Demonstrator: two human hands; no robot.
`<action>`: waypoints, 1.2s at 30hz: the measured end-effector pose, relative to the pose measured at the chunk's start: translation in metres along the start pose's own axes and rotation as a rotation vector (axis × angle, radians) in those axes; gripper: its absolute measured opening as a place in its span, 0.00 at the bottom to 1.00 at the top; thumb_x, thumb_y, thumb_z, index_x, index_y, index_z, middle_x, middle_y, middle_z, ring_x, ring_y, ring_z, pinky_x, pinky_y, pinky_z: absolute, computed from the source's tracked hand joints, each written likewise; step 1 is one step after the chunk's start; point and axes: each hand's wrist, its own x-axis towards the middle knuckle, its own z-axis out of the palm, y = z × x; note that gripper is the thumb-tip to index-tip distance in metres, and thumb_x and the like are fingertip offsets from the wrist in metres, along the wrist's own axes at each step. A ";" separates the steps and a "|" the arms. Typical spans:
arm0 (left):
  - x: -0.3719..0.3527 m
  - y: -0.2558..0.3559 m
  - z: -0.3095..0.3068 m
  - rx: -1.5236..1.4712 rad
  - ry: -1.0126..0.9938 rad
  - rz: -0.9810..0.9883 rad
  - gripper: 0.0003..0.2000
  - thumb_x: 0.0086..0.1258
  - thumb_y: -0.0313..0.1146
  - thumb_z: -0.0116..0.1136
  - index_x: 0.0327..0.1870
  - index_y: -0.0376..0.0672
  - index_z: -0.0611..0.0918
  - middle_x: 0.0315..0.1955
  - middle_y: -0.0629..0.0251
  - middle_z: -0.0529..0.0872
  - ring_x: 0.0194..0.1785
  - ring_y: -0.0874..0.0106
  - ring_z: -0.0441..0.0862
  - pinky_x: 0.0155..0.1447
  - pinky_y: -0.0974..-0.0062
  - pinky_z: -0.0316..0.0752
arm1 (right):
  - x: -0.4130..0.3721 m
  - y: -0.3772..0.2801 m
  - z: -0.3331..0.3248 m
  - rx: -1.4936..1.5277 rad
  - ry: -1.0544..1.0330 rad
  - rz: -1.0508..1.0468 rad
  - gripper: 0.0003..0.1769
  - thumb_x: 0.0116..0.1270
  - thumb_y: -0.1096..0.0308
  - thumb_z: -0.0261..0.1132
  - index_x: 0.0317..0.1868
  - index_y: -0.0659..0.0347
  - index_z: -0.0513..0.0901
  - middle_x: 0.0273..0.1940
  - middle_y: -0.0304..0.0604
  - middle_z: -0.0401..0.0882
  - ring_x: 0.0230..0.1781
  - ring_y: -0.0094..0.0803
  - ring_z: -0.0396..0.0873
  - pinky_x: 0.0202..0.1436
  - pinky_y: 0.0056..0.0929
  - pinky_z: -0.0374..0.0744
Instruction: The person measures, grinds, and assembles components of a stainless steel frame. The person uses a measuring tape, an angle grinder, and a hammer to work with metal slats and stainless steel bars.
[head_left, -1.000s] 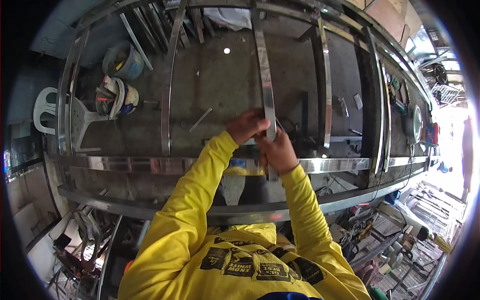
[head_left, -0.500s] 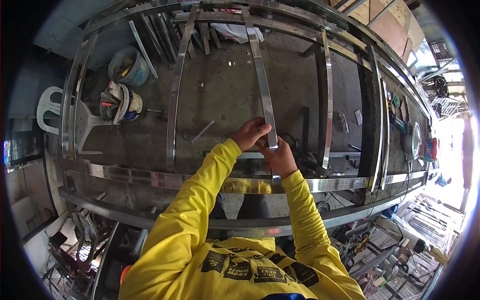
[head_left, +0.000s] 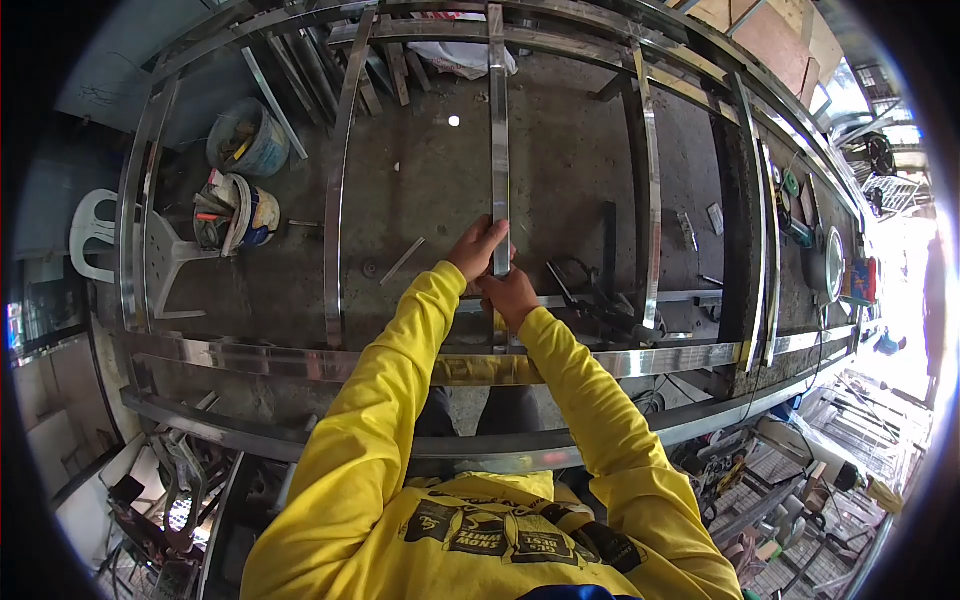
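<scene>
A shiny square metal tube [head_left: 498, 130] runs away from me across the middle of a metal frame. My left hand [head_left: 480, 250] is closed around it near its close end, thumb lying along the top. Just below and to the right, my right hand [head_left: 511, 297] is closed on the same tube, its fingers partly hidden. A flat polished rail [head_left: 400, 367] of the frame crosses in front of my forearms. Parallel uprights stand on either side, one on the left [head_left: 341, 190] and one on the right [head_left: 650, 200].
To the left are a bucket of scrap [head_left: 250, 140], a smaller pail with tools [head_left: 245, 215] and a white plastic chair [head_left: 95, 235]. A dark beam [head_left: 738, 250] and a round metal disc [head_left: 832, 265] are at the right. Metal stock leans at the back.
Both hands have moved left with the tube's close end, so the tube now lies straighter away from me. The right hand has also slid lower and closer to the left.
</scene>
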 end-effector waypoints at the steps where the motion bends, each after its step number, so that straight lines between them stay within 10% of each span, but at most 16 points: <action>1: -0.004 0.007 0.001 -0.036 0.001 -0.035 0.24 0.79 0.57 0.49 0.53 0.41 0.75 0.33 0.62 0.85 0.36 0.72 0.84 0.48 0.73 0.80 | 0.000 0.000 0.005 0.013 0.010 0.020 0.09 0.66 0.66 0.66 0.39 0.63 0.79 0.24 0.37 0.78 0.20 0.28 0.78 0.24 0.31 0.75; 12: 0.007 -0.006 0.003 0.196 0.198 0.266 0.22 0.80 0.53 0.50 0.48 0.38 0.77 0.34 0.63 0.85 0.36 0.72 0.85 0.46 0.73 0.78 | -0.008 -0.013 0.012 -0.162 0.078 -0.117 0.17 0.65 0.65 0.67 0.47 0.71 0.79 0.25 0.45 0.83 0.19 0.33 0.83 0.23 0.34 0.79; 22: -0.001 0.012 0.014 -0.076 0.053 0.088 0.24 0.80 0.56 0.49 0.48 0.38 0.76 0.30 0.62 0.84 0.34 0.71 0.85 0.44 0.72 0.79 | 0.001 0.004 0.012 -0.350 0.301 -0.390 0.15 0.62 0.67 0.67 0.43 0.71 0.80 0.28 0.55 0.85 0.28 0.46 0.87 0.32 0.38 0.82; 36: 0.035 -0.016 0.053 0.099 0.095 0.199 0.26 0.79 0.57 0.50 0.53 0.37 0.74 0.30 0.59 0.84 0.34 0.70 0.85 0.44 0.72 0.80 | -0.020 -0.029 -0.040 -0.297 0.184 -0.123 0.12 0.63 0.70 0.66 0.41 0.72 0.79 0.22 0.44 0.80 0.15 0.32 0.80 0.17 0.32 0.76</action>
